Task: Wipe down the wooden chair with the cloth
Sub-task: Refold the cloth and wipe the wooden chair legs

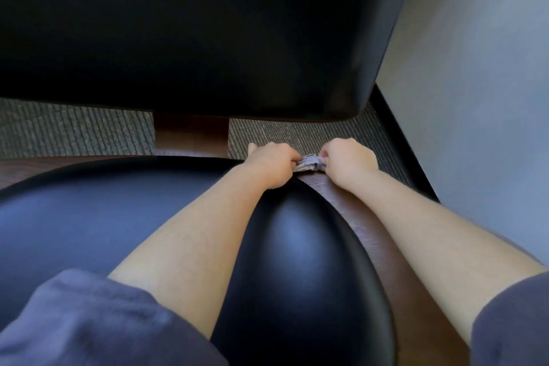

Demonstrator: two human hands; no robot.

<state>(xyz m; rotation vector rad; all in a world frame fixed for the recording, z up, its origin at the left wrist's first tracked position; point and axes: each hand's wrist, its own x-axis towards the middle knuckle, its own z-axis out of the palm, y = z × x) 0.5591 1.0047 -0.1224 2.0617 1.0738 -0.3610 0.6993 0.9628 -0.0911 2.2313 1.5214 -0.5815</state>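
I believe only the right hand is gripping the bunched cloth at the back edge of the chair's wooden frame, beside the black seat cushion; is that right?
Not quite: the head view shows both hands gripping it. The left hand and the right hand each pinch an end of the bunched cloth, at the back edge of the wooden frame, beside the black seat cushion.

seat [89, 217]: glossy blk leather | frame [383, 249]: brown wood | cloth [309, 163]: crumpled fabric | carpet [74, 131]: ribbed
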